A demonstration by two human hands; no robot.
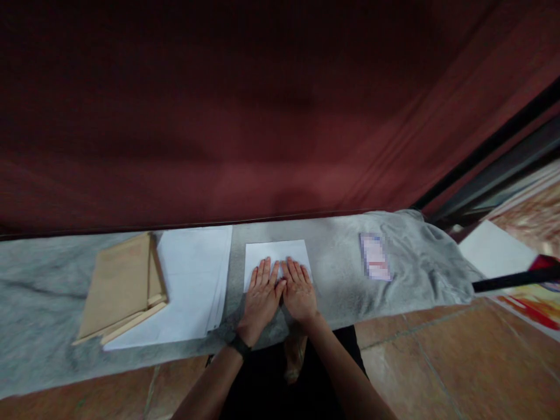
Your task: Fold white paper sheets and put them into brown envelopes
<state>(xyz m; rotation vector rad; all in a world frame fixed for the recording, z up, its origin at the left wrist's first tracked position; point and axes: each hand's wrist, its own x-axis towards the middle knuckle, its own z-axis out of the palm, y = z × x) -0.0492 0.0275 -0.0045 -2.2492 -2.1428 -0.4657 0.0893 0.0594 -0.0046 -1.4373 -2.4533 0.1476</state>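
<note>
A small white sheet of paper [275, 249] lies flat on the grey cloth [336, 262] that covers a long, narrow surface, straight ahead of the person, its far edge bare towards 12 o'clock. Both hands lie on its near part, palms down, open and flat, gripping nothing. The left hand [261, 289] has its fingers slightly apart, pointing to about 12 o'clock; the right hand [300, 294] has its fingers closer together, angled towards 11. The thumbs meet near the sheet's middle. The left forearm, with a dark wristband [240, 346], comes in from 7 o'clock, the right forearm from 5.

At 9 o'clock from the sheet, just beside it, is a stack of larger white paper [195, 274], its edges slightly fanned. Farther out at 9, overlapping that stack, are flat brown kraft-paper pieces [120, 274], perhaps envelopes, piled askew; whether they hold anything cannot be told. At 3 o'clock, apart from the right hand, lies a pixelated pinkish rectangle [375, 256], beside wrinkled folds of the cloth.

A dark red panel [280, 116] rises at 12. Beyond the cloth's end, just past 3, are a black bar [516, 280] and a red-and-yellow print [529, 309]. Tiled floor [406, 344] shows at 4.
</note>
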